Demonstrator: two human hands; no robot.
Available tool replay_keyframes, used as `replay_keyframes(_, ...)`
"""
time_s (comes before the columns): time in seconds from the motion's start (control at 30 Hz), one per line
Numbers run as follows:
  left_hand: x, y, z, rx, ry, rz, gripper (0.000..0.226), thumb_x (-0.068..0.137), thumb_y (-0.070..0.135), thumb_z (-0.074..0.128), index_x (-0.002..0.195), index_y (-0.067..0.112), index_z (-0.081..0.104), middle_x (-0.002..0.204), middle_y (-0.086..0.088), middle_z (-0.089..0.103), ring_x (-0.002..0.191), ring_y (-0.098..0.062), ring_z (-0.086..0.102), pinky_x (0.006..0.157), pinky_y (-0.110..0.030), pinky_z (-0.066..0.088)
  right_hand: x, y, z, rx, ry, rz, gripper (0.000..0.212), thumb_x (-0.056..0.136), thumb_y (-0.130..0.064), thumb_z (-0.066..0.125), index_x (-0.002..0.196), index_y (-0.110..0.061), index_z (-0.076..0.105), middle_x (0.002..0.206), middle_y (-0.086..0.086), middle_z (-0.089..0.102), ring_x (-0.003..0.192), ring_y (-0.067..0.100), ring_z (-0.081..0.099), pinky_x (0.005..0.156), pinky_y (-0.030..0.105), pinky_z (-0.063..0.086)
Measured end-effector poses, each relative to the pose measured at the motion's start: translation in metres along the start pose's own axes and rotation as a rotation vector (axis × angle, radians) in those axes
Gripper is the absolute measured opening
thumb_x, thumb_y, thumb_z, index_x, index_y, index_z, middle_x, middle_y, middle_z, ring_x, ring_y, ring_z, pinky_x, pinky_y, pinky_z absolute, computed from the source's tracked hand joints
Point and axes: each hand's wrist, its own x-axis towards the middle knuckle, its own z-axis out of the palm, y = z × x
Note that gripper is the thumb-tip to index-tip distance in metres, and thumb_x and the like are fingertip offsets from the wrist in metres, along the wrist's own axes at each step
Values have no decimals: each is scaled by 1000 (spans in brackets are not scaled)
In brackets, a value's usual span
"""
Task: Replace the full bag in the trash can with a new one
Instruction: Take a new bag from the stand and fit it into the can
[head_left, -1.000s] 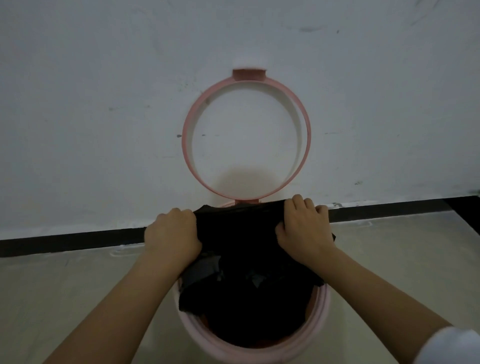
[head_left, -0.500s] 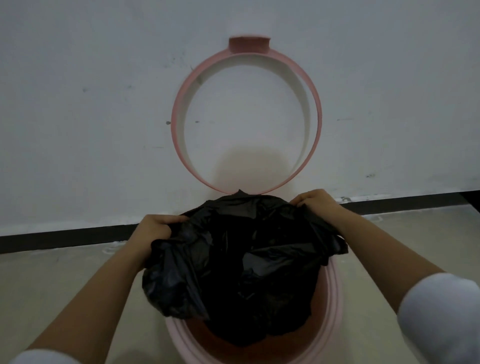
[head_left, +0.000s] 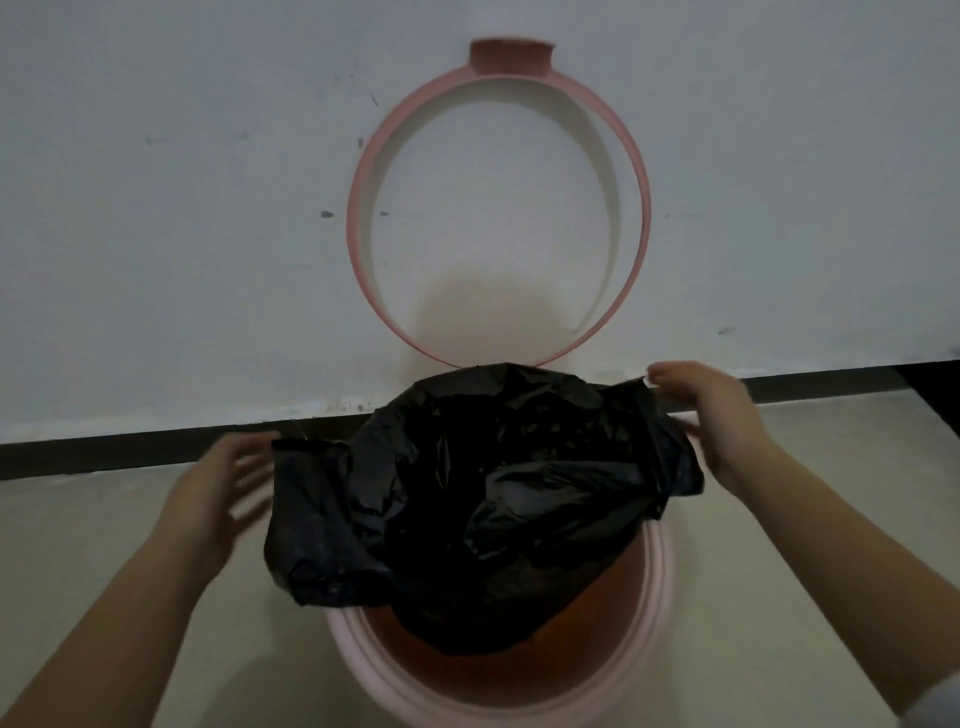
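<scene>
A pale pink trash can (head_left: 661, 597) stands on the floor below me, its inside reddish. Its ring-shaped pink lid (head_left: 358, 234) is swung up against the wall. A crumpled black bag (head_left: 467, 467) sits in the can's mouth, spread wide and hanging over the left rim. My left hand (head_left: 218, 488) is blurred at the bag's left corner, fingers apart, only touching the edge. My right hand (head_left: 722, 415) is at the bag's right edge, with the plastic lying over its thumb side and a corner pinched at the fingertips.
A white wall (head_left: 182, 234) rises right behind the can, with a black baseboard (head_left: 104, 452) along its foot. Beige floor (head_left: 779, 571) lies on both sides of the can. A white sleeve (head_left: 935, 706) shows at the lower right corner.
Both hands have moved apart from the bag's back edge to its sides. The bag has spread open over the can. My left hand's fingers have opened.
</scene>
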Motion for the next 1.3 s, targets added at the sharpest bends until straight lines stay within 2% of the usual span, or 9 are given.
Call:
replay_keyframes(0.13, -32, 25, 14, 288, 275, 681, 23, 86, 24, 48, 99, 18, 66, 106, 1, 63, 113, -26, 57, 96, -33, 40, -41, -12, 3, -308, 133, -597, 20, 69, -7, 50, 82, -12, 64, 90, 4, 62, 87, 17, 55, 82, 26, 42)
replay_keyframes(0.27, -80, 6, 54, 799, -78, 1286, 32, 82, 33, 54, 102, 13, 69, 107, 2, 65, 117, -22, 50, 107, -37, 28, -76, 10, 17, -776, -186, -917, 43, 60, -13, 52, 101, -13, 63, 113, 0, 59, 111, 18, 48, 95, 34, 34)
replay_keyframes(0.37, -150, -51, 31, 1121, -339, 1231, 47, 74, 45, 56, 117, 25, 64, 108, 11, 67, 120, -12, 47, 111, -43, 19, -143, 45, 8, -1115, -399, -775, 50, 64, -26, 54, 114, -31, 57, 136, -3, 46, 131, 20, 28, 100, 37, 19)
replay_keyframes(0.5, -144, -70, 28, 1241, -374, 1271, 33, 77, 37, 51, 102, 27, 71, 77, 15, 67, 87, -5, 58, 111, -40, 16, -133, 58, -5, -1420, -312, -856, 19, 67, -25, 68, 86, -28, 68, 130, 5, 58, 129, 24, 33, 94, 42, 21)
replay_keyframes(0.83, -145, -75, -1, 963, -600, 1266, 19, 87, 37, 58, 91, 28, 74, 74, 11, 63, 70, -3, 53, 76, -28, 42, -150, 75, -53, -1370, -108, -1246, 13, 84, -22, 52, 77, -15, 60, 84, 3, 65, 88, 21, 54, 89, 43, 32)
replay_keyframes(1.0, -144, -100, -12, 1100, -614, 1329, 26, 92, 34, 51, 89, 28, 76, 75, 7, 64, 71, -10, 54, 71, -27, 38, -144, 112, -59, -1337, -229, -1064, 16, 86, -26, 53, 84, -20, 68, 86, -1, 66, 89, 17, 54, 87, 40, 34)
replay_keyframes(1.1, -133, -117, -17, 1144, -601, 1304, 32, 95, 34, 45, 88, 27, 76, 80, 9, 69, 75, -10, 57, 70, -25, 40, -133, 120, -49, -1027, -318, -661, 12, 83, -16, 62, 92, -18, 70, 89, -3, 68, 86, 16, 62, 81, 37, 46)
replay_keyframes(1.2, -119, -121, -17, 960, -515, 1009, 32, 89, 39, 50, 87, 21, 77, 87, 6, 75, 83, -6, 60, 73, -22, 45, -115, 102, -33, -424, -256, -165, 22, 75, 15, 56, 90, 2, 67, 83, 14, 70, 79, 29, 64, 73, 31, 50)
replay_keyframes(1.3, -101, -110, -14, 739, -348, 642, 13, 80, 17, 62, 82, 17, 75, 83, 12, 74, 82, 4, 63, 73, -22, 50, -94, 72, -25, -59, -192, 68, 37, 65, 8, 44, 87, -9, 69, 77, 8, 69, 71, 24, 60, 62, 30, 49)
